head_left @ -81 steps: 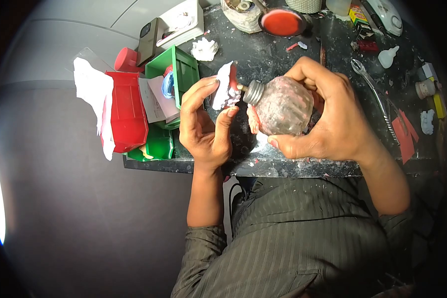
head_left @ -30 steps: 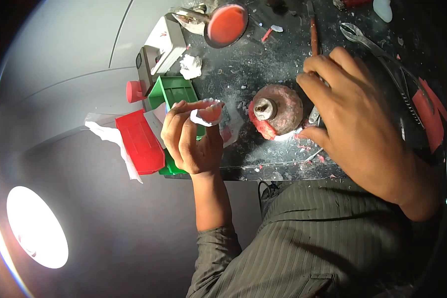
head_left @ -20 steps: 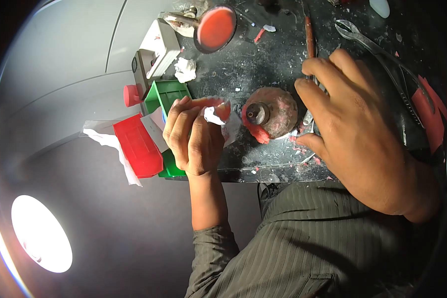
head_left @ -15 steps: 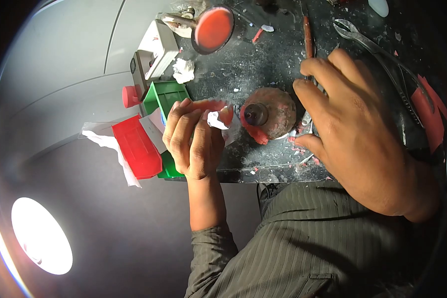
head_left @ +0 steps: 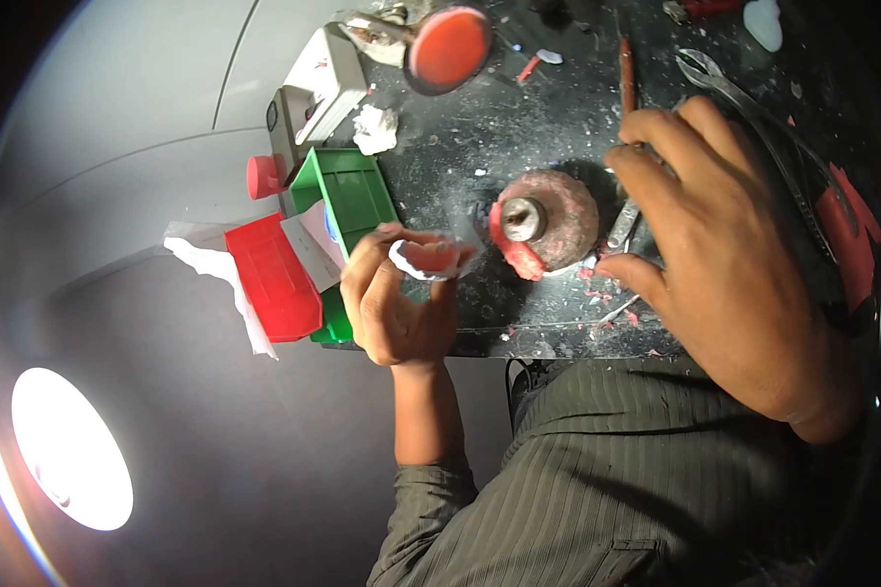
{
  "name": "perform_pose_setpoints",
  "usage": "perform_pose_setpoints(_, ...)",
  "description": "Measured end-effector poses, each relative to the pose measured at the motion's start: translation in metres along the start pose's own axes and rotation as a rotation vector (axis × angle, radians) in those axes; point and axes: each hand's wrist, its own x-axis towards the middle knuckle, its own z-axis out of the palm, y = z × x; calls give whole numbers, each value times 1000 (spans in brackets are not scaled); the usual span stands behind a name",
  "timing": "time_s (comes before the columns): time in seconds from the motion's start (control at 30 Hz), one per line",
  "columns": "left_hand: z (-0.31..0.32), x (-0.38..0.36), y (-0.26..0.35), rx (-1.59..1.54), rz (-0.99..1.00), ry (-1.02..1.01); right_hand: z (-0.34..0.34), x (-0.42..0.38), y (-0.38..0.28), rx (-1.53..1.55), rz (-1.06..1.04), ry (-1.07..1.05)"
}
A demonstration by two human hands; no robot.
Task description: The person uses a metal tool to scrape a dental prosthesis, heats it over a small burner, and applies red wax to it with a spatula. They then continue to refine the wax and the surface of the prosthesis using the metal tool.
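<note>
My left hand (head_left: 398, 298) is closed on a curved pink denture piece (head_left: 435, 256) with a jagged white rim, held above the bench edge. My fingers cover part of it, and its right end is blurred. Just right of it stands a round, pink-smeared burner jar (head_left: 568, 220) with a metal cap. My right hand (head_left: 724, 245) is open, thumb and fingers apart, with nothing gripped. It hovers over a wax knife (head_left: 627, 73), whose brown handle emerges beyond the fingers and whose metal blade lies between the thumb and index finger.
Metal pliers (head_left: 700, 70) and pink wax sheets (head_left: 847, 240) lie at the right. Green (head_left: 357, 186) and red (head_left: 274, 284) bins stand left, near crumpled white paper (head_left: 375, 129). A round orange-red disc (head_left: 448, 49) is at the back. Pink and white scraps dot the dark bench (head_left: 450, 127).
My left hand has turned the denture piece so its white rim and hollow face show more. The view has shifted slightly. My right hand stays over the wax knife.
</note>
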Motion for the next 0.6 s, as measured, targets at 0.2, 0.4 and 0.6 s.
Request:
perform_pose_setpoints(0.2,-33,-25,40,-418,-484,83,2,-2,3,-45,48,-35)
perform_pose_setpoints(0.4,-49,-18,69,-690,-561,238,5,2,5,-36,67,-50)
perform_pose_setpoints(0.6,-57,-23,70,-516,-585,171,6,5,8,-50,94,-68)
